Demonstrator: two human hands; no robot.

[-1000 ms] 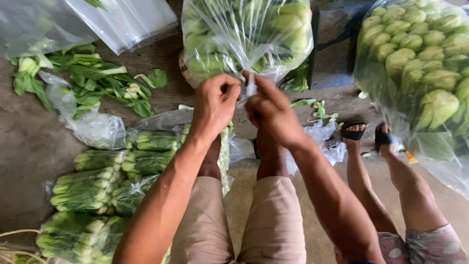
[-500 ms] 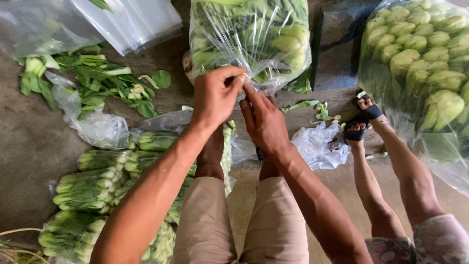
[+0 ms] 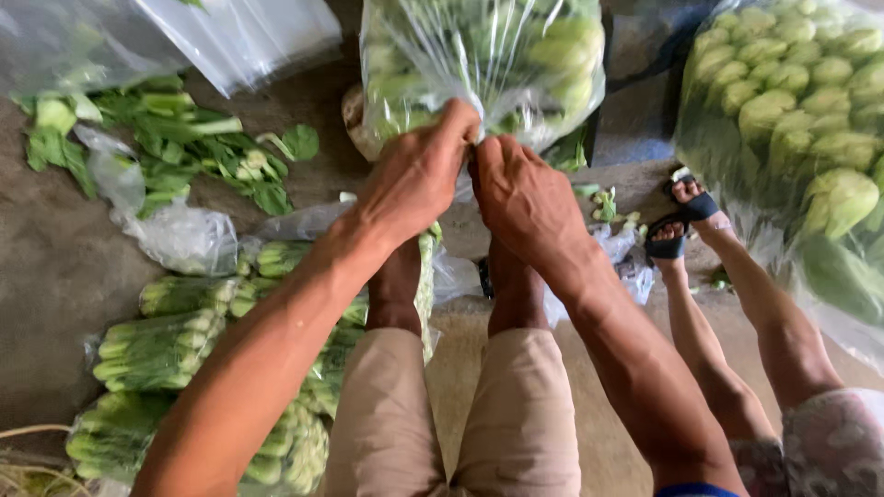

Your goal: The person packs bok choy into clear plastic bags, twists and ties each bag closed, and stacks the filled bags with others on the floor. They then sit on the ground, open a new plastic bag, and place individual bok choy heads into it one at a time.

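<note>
Both of your hands are up at the gathered mouth of the clear plastic bag stuffed with pale green leafy vegetables (image 3: 488, 55), which stands on the bare concrete floor (image 3: 55, 276) just ahead of your feet, near its far edge. Your left hand (image 3: 419, 170) is closed, fingers pinching the bunched plastic at the neck; your right hand (image 3: 525, 198) is closed on the same twist of film, knuckle to knuckle with the left. Exactly how the fingertips sit is hidden behind the backs of the hands.

To my eye this is the closing of the bag's mouth, so keep the gather tight and low against the vegetables, let one hand anchor the neck while the other works the film around, and don't let the plastic slip or the load will loosen. Pull evenly; thin film like this looks likely to tear if yanked on one side.

By the floor's left edge lie wrapped bundles of green stalky vegetables (image 3: 157, 345), stacked beside your left leg, with loose dark green leaves (image 3: 184, 156) scattered farther out and an empty clear plastic bag (image 3: 189, 239) between them. At the right edge, a second big clear sack of pale green vegetables (image 3: 801, 120) leans over another person's sandalled feet (image 3: 681, 221), well apart from your hands.
</note>
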